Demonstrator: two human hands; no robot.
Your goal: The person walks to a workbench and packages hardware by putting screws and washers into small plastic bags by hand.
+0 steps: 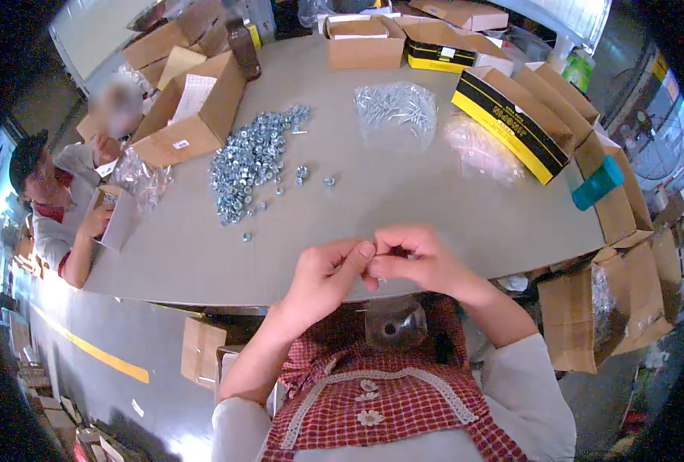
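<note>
Fingertips together, my left hand (328, 276) and my right hand (413, 260) meet above the near edge of the table. Both are closed in a pinch around something small, mostly hidden by the fingers. A tiny pale bit shows under the fingertips, too small to name. Beyond my left hand lies a heap of shiny metal nuts (246, 165), with a few loose nuts (302, 174) beside it. Farther off is a clear bag of screws (396, 112). To its right rests a clear bag of small pale pieces (481, 148).
A black-and-yellow box (511, 123) and a teal bottle (597, 183) line the right side. Cartons (365, 50) stand at the back. At left, a co-worker (61, 200) holds a small white box (117, 221) near a large open carton (192, 115).
</note>
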